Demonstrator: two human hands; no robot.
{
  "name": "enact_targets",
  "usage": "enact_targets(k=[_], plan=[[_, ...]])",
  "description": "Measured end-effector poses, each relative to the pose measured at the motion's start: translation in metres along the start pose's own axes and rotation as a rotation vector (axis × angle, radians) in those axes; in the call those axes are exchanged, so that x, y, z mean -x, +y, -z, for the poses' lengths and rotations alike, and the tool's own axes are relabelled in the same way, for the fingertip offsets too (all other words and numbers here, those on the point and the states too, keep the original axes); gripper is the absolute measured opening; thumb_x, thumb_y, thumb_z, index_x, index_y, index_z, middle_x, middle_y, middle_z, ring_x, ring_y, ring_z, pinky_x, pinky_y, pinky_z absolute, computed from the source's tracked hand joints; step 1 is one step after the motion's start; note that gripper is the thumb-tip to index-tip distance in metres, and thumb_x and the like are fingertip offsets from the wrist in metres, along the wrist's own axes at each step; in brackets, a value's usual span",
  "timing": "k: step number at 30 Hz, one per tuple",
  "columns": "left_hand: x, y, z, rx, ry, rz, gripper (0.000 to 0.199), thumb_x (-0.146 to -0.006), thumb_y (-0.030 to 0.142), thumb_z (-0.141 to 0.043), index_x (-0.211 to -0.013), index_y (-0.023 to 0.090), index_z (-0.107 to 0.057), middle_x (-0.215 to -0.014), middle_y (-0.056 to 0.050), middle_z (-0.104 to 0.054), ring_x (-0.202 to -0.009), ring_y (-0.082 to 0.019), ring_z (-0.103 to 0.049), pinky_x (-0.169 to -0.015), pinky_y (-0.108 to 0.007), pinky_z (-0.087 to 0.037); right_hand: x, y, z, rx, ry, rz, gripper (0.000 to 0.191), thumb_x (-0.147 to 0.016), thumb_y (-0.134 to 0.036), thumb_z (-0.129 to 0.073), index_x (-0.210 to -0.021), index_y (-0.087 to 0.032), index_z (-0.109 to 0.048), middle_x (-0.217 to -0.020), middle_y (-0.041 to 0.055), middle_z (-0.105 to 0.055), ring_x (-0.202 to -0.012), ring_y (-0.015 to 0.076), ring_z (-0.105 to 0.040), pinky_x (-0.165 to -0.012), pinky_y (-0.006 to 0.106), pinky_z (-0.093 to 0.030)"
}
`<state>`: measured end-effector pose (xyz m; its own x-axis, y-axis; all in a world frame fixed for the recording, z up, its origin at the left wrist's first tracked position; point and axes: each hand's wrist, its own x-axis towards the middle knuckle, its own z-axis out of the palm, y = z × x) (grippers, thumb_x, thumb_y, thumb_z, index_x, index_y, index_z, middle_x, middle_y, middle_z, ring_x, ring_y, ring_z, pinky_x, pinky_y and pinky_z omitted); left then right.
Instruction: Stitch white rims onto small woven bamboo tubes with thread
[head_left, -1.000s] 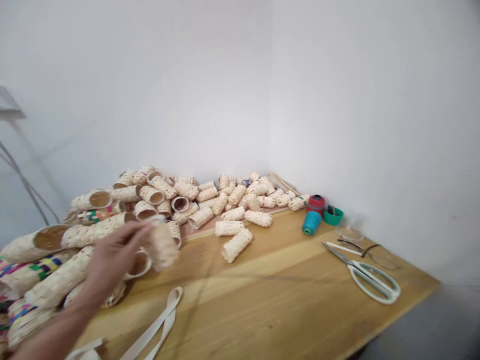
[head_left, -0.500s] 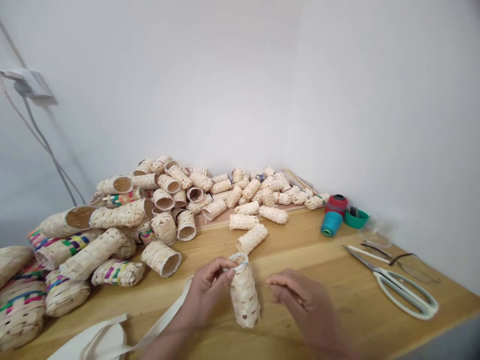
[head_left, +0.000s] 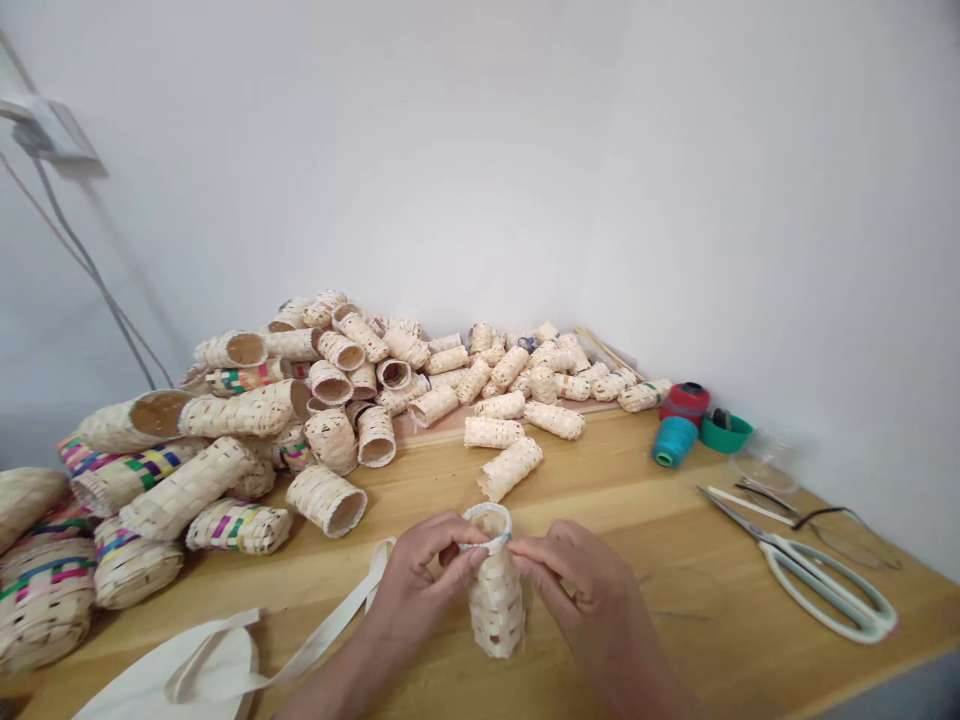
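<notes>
The right hand [head_left: 577, 590] has come in close, so now it and the left hand [head_left: 420, 570] both pinch the top rim [head_left: 487, 522] of the small woven basket [head_left: 495, 605], which stands upright over the wooden table [head_left: 585, 480].

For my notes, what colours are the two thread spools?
Near spool teal, far spool red; clearest in head view.

Wooden table [head_left: 592, 470] with woven tubes [head_left: 326, 500], thread spools [head_left: 673, 442], scissors [head_left: 739, 522], canvas strap [head_left: 337, 618]
</notes>
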<state>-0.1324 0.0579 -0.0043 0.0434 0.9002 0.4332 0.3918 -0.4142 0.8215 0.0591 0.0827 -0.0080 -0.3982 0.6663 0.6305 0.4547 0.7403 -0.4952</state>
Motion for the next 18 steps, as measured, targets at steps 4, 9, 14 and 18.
enact_targets(k=[4,9,14,18], plan=[[0.0001,0.0022,-0.0002,-0.015,-0.001,-0.015,0.024,-0.087,0.035,-0.059,-0.077,0.017,-0.071,-0.067,-0.004,-0.060,-0.063,-0.016,-0.051,-0.059,-0.026,-0.040,-0.0006,-0.0016,0.0003,0.001,0.006,0.018,0.026,-0.097,-0.031,-0.048,-0.089,-0.026,-0.072,-0.065,0.0005,-0.057,-0.062,0.0168,-0.057,-0.055,0.027,-0.044],[0.0002,0.0030,0.0012,-0.017,0.001,-0.024,0.024,-0.087,0.034,-0.059,-0.075,0.017,-0.070,-0.065,-0.003,-0.059,-0.061,-0.015,-0.051,-0.057,-0.025,-0.039,-0.0011,-0.0030,-0.0001,-0.009,0.038,0.020,0.024,-0.095,-0.027,-0.049,-0.089,-0.024,-0.072,-0.064,0.0012,-0.058,-0.062,0.0173,-0.057,-0.056,0.027,-0.046],[-0.0002,0.0064,0.0016,-0.023,0.001,-0.038,0.025,-0.088,0.035,-0.058,-0.075,0.017,-0.070,-0.066,-0.003,-0.059,-0.063,-0.016,-0.051,-0.059,-0.025,-0.039,-0.0023,-0.0057,0.0015,-0.020,0.016,0.012,0.025,-0.095,-0.026,-0.048,-0.087,-0.024,-0.071,-0.066,0.0015,-0.058,-0.062,0.0175,-0.058,-0.057,0.027,-0.047],[0.0001,0.0084,0.0014,-0.038,0.009,-0.059,0.024,-0.088,0.033,-0.058,-0.075,0.017,-0.070,-0.065,-0.002,-0.059,-0.062,-0.015,-0.051,-0.058,-0.025,-0.039,-0.0006,-0.0061,0.0007,-0.008,0.024,0.003,0.024,-0.095,-0.029,-0.048,-0.088,-0.026,-0.071,-0.065,0.0009,-0.058,-0.062,0.0173,-0.058,-0.057,0.027,-0.047]])
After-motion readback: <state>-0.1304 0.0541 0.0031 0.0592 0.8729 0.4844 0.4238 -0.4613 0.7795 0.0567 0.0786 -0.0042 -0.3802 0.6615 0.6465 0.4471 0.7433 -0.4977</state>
